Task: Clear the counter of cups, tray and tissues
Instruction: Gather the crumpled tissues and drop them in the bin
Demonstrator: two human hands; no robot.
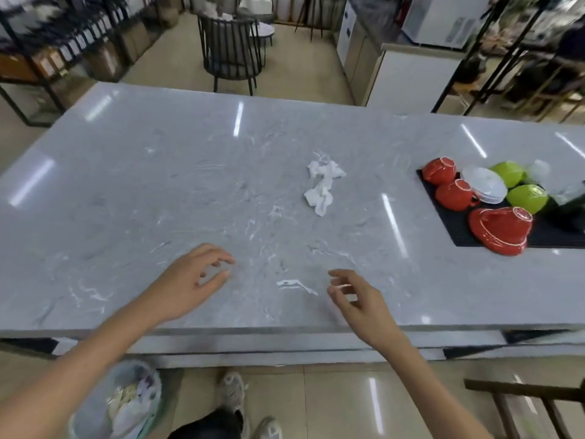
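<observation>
Fingers [221, 259] of the left hand [190, 286] were loosely curled and apart, holding nothing; those of the right hand [357, 299] likewise, relaxed and empty. Both hands hovered over the near edge of the grey marbled stone table [158, 185].

Crumpled white tissue [323, 188] lay mid-table, well beyond both hands and apart from everything else. Black flat tray [443, 213] sat at the right end, carrying overturned red ceramic cups [449, 185], a red cup and saucer [500, 231] at the tray's near edge, a stack of white saucers [484, 185] and two green cups [519, 188].

Judgement: the tissue step was in hand; neither tissue nor tray had been cleared. Next move would call for a forward reach, likely the right hand, a pinch on the tissue, then a drop into the lined waste bin [120, 403] on the floor below the left forearm.
</observation>
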